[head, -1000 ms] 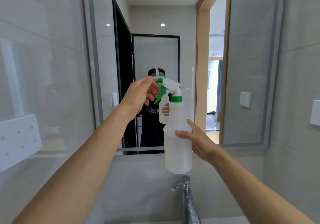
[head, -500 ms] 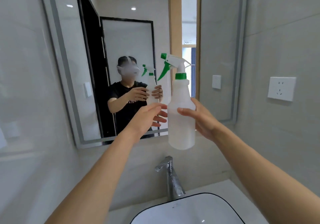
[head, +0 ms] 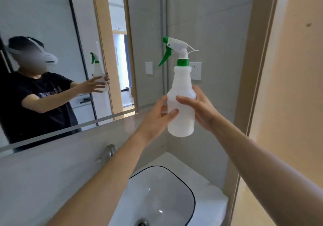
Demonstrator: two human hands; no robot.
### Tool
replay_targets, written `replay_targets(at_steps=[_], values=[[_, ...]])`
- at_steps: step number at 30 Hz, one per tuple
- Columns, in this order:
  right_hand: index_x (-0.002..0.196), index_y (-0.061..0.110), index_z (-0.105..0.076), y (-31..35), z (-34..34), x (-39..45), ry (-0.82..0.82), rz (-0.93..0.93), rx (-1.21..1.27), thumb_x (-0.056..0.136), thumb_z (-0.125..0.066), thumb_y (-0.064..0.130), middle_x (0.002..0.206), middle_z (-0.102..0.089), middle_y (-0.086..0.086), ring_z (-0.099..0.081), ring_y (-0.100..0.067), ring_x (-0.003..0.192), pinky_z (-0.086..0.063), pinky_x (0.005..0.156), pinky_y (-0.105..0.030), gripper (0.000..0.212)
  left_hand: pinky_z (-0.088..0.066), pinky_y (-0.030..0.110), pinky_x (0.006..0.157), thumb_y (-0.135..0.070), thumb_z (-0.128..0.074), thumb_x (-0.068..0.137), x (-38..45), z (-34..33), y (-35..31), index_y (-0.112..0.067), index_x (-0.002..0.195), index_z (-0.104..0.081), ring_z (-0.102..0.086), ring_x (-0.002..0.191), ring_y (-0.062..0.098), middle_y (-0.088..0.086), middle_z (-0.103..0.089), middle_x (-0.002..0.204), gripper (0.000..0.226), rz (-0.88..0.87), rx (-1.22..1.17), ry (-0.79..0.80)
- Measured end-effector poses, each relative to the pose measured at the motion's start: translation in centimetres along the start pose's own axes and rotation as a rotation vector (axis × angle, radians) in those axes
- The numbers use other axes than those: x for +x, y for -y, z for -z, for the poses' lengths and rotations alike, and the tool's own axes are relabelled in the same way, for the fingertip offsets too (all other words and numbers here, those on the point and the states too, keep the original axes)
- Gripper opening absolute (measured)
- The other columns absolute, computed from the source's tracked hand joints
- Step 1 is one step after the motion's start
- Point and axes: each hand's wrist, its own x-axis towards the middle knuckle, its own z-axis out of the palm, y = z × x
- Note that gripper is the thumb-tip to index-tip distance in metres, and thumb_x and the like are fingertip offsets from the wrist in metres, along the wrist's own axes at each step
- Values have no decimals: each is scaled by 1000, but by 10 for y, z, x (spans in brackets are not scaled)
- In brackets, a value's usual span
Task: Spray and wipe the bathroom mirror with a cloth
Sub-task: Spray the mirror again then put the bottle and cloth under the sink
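A white spray bottle (head: 181, 122) with a green trigger and collar hangs upright in the air, right of the mirror (head: 52, 25), nozzle pointing left. My right hand (head: 201, 108) is wrapped around the bottle's body from the right. My left hand (head: 155, 119) is at the bottle's left side with fingers spread, its thumb resting on the front of the body. The mirror fills the upper left and reflects a person, both hands and the bottle. No cloth is in view.
A white basin with a dark rim (head: 190, 194) sits below my arms, with a metal faucet (head: 107, 152) at the wall under the mirror. A wall socket (head: 196, 72) is behind the bottle. A wooden door frame (head: 258, 68) stands on the right.
My view has swung right and down, so the mirror shifted left. My left hand dropped from the trigger to the bottle's body. My right hand kept its hold.
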Motion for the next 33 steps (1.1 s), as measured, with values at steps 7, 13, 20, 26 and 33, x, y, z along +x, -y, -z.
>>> replay_targets(at_steps=[7,13,20,26,33], values=[[125,18,-50,6,60,-89,-238,-33,-131,66,-85,42,117,-65,-6,-70,-22,105,-59,94,-49,73,-54,29,88,-35,-85,73,-37,-117,-7,-23,129,-47,-63,107,7,-9,-64,119,69,-40,-24,-76],[137,13,-47,-14,111,-185,-313,-150,-131,53,-89,58,126,-62,-13,-66,-29,115,-57,98,-52,104,-48,8,71,-36,-84,76,-83,-198,5,-24,131,-47,-60,100,-4,-14,-62,116,67,-11,-86,55],[142,14,-50,-64,148,-286,-302,-223,1,91,-64,41,129,-66,-10,-64,-30,123,-54,101,-49,59,-56,41,97,-36,-81,79,-134,-258,45,-27,133,-43,-62,118,12,-4,-60,133,67,51,-207,244],[144,20,-44,-140,140,-343,-499,-287,33,92,-65,37,135,-60,-12,-62,-31,124,-52,103,-57,58,-51,47,102,-48,-67,89,-175,-296,101,-40,146,-37,-52,124,14,-9,-49,140,65,68,-78,337],[142,20,-47,-244,113,-413,-638,-370,87,84,-75,42,134,-63,-5,-63,-22,123,-54,101,-46,68,-49,41,104,-34,-47,103,-235,-333,194,-41,150,-26,-48,130,15,-10,-46,144,53,245,-159,452]])
